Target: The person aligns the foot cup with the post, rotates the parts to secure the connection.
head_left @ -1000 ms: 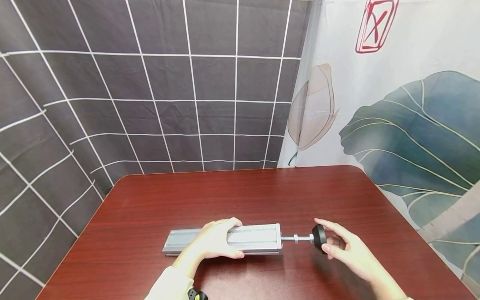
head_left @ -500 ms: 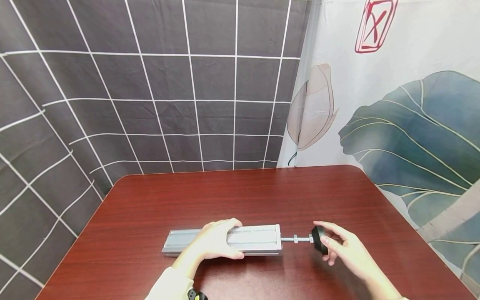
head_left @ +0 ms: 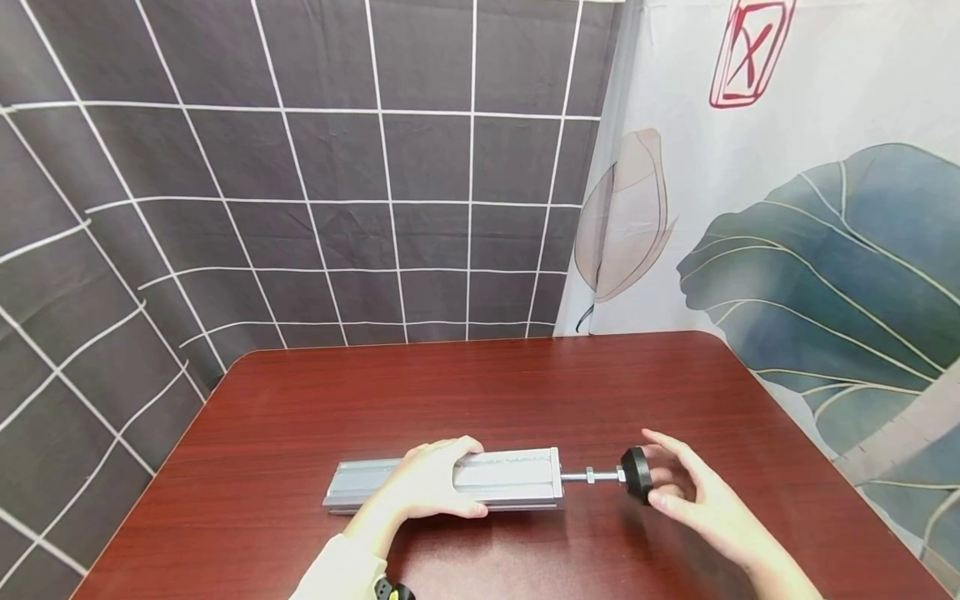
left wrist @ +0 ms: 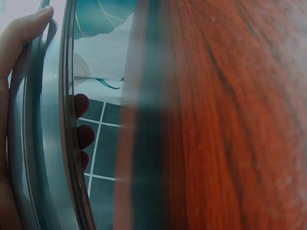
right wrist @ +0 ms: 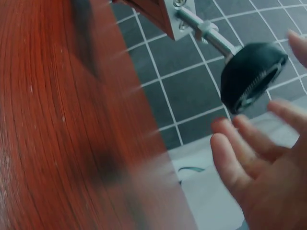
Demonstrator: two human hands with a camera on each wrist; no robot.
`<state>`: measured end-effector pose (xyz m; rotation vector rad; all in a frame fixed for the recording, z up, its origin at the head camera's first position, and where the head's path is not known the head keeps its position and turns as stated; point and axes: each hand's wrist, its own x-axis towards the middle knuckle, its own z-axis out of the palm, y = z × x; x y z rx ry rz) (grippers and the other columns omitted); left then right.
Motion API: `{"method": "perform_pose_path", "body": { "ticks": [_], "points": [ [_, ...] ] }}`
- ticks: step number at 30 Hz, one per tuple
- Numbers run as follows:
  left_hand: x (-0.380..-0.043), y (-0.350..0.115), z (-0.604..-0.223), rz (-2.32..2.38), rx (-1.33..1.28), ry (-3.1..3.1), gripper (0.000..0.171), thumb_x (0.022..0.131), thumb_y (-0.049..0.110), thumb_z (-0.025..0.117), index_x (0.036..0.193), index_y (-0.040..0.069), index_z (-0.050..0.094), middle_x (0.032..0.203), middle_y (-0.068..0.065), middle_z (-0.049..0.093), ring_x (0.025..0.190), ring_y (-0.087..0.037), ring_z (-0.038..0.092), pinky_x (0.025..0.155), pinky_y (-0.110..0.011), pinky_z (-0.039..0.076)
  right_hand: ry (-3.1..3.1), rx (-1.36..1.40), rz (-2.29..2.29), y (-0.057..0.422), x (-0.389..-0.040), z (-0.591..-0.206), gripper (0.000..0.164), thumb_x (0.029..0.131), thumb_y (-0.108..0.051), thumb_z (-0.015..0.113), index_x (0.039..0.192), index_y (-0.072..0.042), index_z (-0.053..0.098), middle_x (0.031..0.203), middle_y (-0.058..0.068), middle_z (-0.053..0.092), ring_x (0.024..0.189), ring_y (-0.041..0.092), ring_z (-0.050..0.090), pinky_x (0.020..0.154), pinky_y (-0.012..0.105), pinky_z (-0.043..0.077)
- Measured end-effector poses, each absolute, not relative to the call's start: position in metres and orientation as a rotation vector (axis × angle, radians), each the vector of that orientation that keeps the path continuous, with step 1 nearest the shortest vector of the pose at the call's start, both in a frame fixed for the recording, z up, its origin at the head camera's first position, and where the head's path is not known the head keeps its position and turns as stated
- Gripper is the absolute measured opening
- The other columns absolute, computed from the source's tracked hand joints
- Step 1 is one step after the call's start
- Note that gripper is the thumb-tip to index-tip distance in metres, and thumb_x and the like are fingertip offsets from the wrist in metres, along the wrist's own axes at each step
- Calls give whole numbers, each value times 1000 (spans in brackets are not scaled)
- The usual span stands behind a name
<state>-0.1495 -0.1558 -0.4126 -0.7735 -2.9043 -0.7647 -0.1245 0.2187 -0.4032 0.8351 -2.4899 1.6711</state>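
My left hand [head_left: 427,479] grips a long silver aluminium profile [head_left: 517,477] from above, with thumb and fingers on opposite sides. In the left wrist view there is a gap between the profile [left wrist: 53,120] and the tabletop. From its right end plate a threaded rod [head_left: 576,477] with nuts sticks out, ending in a black round levelling foot [head_left: 637,475]. My right hand [head_left: 708,500] is spread loosely around the outer side of that foot. In the right wrist view the fingers look parted from the hollow black foot [right wrist: 249,72], or barely at its rim.
A reddish-brown wooden table [head_left: 450,392] lies beneath both hands. Behind it hangs a dark grey curtain [head_left: 427,225] with a white grid, and a white leaf-patterned curtain [head_left: 675,275] on the right. A dark watch-like strap [head_left: 393,590] is on the left wrist.
Half a second ago my right fingers were pinching the foot; now they have spread and moved off it. The left hand and profile have stayed nearly still.
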Motion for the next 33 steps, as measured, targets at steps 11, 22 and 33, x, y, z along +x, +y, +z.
{"method": "perform_pose_path", "body": {
  "ticks": [11, 22, 33],
  "points": [
    [-150, -157, -413, -763, -784, -2895, 68, 57, 60, 75, 114, 28, 57, 106, 13, 63, 93, -8, 59, 81, -36, 44, -2218, 1320, 1665, 220, -131, -415, 69, 73, 23, 62, 136, 8, 35, 144, 19, 23, 118, 11, 49, 91, 17, 39],
    [-150, -157, -416, -749, -791, -2889, 69, 57, 60, 75, 115, 26, 57, 107, 13, 63, 94, -8, 60, 81, -36, 44, -2369, 1108, 1534, 217, -124, -409, 67, 75, 14, 67, 135, -2, 43, 133, -1, 41, 99, 9, 56, 73, 21, 46],
    [-148, -156, -415, -746, -793, -2897, 69, 58, 61, 74, 115, 26, 57, 108, 11, 63, 95, -9, 60, 83, -37, 43, -2488, 858, 1549, 210, -122, -407, 56, 82, 4, 64, 135, -7, 46, 105, -4, 60, 80, 12, 63, 66, 24, 49]
  ]
}}
